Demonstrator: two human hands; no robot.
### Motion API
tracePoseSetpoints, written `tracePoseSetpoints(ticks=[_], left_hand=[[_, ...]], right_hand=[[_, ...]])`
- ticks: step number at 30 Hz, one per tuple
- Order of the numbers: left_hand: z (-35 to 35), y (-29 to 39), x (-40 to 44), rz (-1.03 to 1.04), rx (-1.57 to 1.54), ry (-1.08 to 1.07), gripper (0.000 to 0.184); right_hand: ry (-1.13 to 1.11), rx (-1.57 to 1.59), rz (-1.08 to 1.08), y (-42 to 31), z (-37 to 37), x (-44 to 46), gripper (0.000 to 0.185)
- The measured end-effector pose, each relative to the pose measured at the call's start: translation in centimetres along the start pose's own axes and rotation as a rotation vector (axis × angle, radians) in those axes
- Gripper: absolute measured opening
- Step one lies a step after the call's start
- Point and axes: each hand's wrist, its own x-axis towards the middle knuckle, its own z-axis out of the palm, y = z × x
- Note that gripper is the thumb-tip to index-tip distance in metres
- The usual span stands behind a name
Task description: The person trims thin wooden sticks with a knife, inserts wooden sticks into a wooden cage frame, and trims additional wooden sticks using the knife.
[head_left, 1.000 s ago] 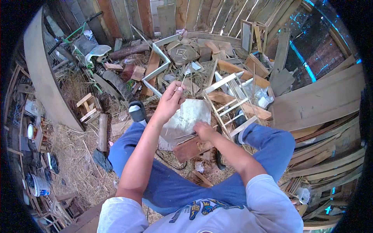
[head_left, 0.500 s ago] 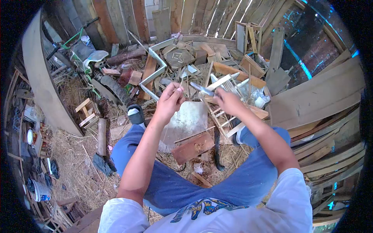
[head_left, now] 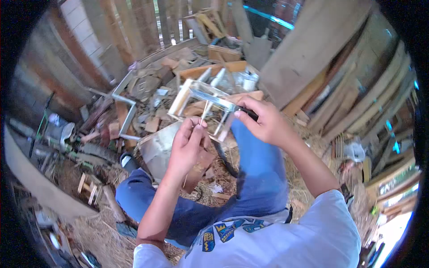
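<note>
Pinched upright in my left hand is a thin pale wooden stick. Its fingers are closed on the stick's lower part. My right hand grips the dark handle of a knife, whose blade points left and lies across the stick's upper end; whether the edge bites into it, I cannot tell. Behind the blade, a small pale wooden slatted frame stands between the hands and the scrap heap, partly hidden by knife and hands.
Below my left hand lie a grey board and a reddish wood block. Wood scraps pile up ahead. A light angled frame lies at their left. Long planks lean on the right, and straw covers the floor.
My view has turned to the right, so the surroundings have shifted left. The knife, earlier apart on the right, now lies across the stick. Both hands keep their hold.
</note>
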Motion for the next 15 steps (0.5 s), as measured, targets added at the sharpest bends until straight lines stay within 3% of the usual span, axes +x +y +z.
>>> tracePoseSetpoints(ticks=[3,7,8,10,15], left_hand=[[4.3,-0.7,-0.3,-0.055,-0.001,-0.087,0.011],[7.5,-3.9,-0.8,-0.131,0.056,-0.121,0.009],[8.1,-4.3,-1.2,-0.159,0.093,-0.084,0.008],[9.0,-4.6,-2.0,-0.185,0.104,-0.052,0.008],[10.3,-6.0,-2.5,-0.151,0.196,-0.072,0.010]], right_hand=[[0.053,-0.131,0.187,-0.9,-3.3,-4.1,0.028],[0.044,-0.231,0.414,-0.3,-4.5,-8.9,0.023],[0.044,-0.222,0.423,0.6,-4.3,-10.1,0.023],[0.144,-0.310,0.213,2.8,-3.2,-12.4,0.022],[0.099,-0.313,0.269,3.6,-2.5,-14.3,0.024]])
